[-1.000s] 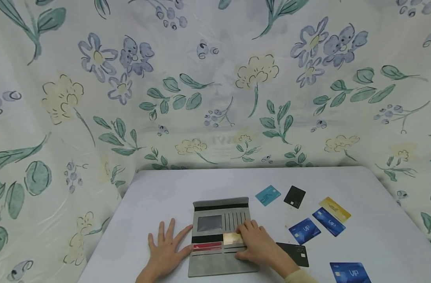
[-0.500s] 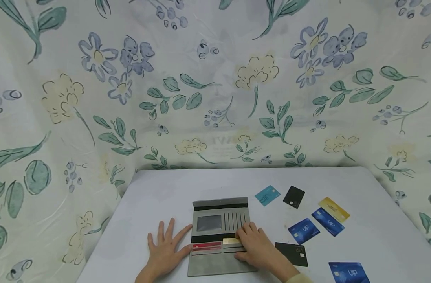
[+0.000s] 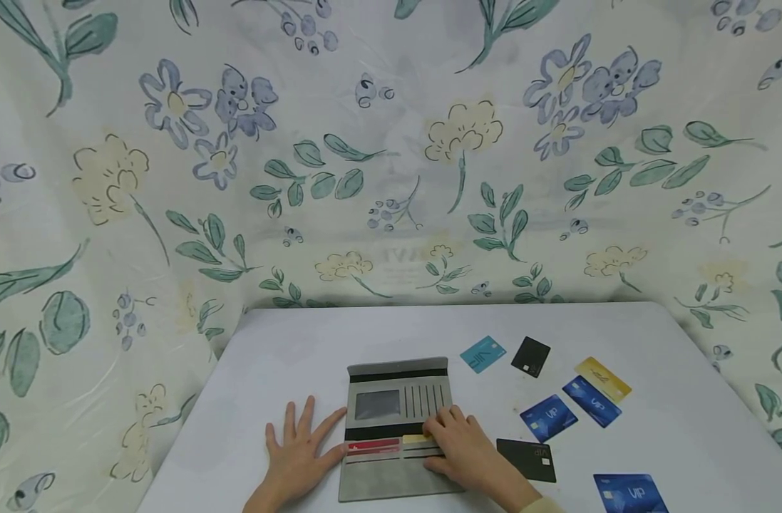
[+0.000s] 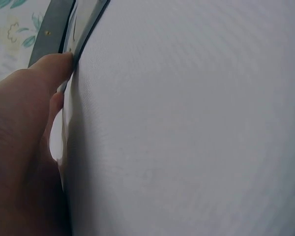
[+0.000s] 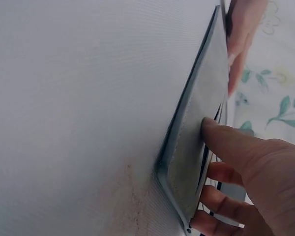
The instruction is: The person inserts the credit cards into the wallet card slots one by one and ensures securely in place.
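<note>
A grey wallet (image 3: 391, 482) lies unfolded on the white table, with a clear window and several slots. My left hand (image 3: 294, 456) rests at its left edge with fingers spread; thumb and index fingertip touch that edge. A red card (image 3: 373, 447) sits in a left slot of the lower half. Beside it, a thin strip of gold card (image 3: 413, 439) shows above a right slot. My right hand (image 3: 461, 449) has bent fingers at the gold card's top edge and its thumb on the lower panel. In the right wrist view, the thumb (image 5: 226, 137) presses the wallet's face.
Right of the wallet lie loose cards: a teal card (image 3: 483, 354), a small black card (image 3: 530, 356), a yellow card (image 3: 605, 377), several blue cards (image 3: 548, 418) and a black VIP card (image 3: 525, 459) partly behind the right forearm. A floral curtain (image 3: 391, 178) hangs behind the table.
The gold card has slid down into its slot, so less of it shows. My right fingers moved slightly down with it. The left hand stays at the wallet's edge.
</note>
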Tool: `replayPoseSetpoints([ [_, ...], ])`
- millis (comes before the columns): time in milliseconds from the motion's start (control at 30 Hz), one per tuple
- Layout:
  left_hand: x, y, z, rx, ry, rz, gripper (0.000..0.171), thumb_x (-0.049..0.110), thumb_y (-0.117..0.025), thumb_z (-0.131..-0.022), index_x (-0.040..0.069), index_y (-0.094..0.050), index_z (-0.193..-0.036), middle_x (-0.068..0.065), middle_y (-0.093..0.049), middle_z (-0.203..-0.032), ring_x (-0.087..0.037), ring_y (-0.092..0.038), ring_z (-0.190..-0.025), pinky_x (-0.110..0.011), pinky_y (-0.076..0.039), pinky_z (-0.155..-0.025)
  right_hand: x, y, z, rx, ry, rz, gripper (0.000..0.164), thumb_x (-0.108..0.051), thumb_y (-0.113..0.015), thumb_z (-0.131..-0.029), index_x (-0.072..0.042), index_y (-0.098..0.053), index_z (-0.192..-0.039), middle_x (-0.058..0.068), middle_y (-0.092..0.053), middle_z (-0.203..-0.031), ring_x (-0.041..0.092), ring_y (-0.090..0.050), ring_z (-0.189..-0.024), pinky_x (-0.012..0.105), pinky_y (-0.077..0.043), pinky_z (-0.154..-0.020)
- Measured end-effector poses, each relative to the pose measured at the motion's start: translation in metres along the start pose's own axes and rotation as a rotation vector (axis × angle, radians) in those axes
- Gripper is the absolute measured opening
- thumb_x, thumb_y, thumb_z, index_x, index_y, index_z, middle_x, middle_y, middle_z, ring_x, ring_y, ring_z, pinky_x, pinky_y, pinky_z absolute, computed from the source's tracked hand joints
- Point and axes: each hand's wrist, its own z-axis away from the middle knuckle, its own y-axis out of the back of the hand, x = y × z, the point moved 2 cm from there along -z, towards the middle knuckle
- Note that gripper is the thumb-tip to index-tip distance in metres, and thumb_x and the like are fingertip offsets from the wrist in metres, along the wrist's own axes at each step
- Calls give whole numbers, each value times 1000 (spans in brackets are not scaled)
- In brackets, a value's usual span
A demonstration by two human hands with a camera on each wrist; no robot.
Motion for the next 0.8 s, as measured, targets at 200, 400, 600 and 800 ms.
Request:
replayPoseSetpoints([
  [200,1,0,0,3,-1,-2,66,61,-60,-88,27,-49,-144,-29,-14,-160,-57,3,-144,-78,12,-103,-2,0,1,-2,25,50,32,-38,-75,-87,-20,-63,-110,-4,-52,-100,16,-45,-95,41,-47,-78],
  [400,1,0,0,0,1,3,67,61,-60,-88,27,-49,-144,-29,-14,-160,-57,3,-144,-78,12,-103,-3,0,1,-1,51,100,33,-39,-74,-88,-20,-62,-112,-5,-52,-102,15,-45,-95,39,-46,-77],
  [600,1,0,0,-2,1,4,67,62,-59,-88,27,-49,-144,-29,-15,-160,-57,2,-144,-77,12,-103,-3,-3,2,3,28,107,34,-38,-74,-88,-19,-61,-113,-4,-50,-101,16,-44,-95,40,-47,-77],
  [800,1,0,0,1,2,7,67,62,-60,-88,27,-50,-144,-29,-15,-160,-57,1,-144,-78,11,-103,-1,-7,2,0,12,80,34,-39,-73,-89,-18,-61,-113,-5,-50,-100,16,-44,-95,41,-47,-79],
])
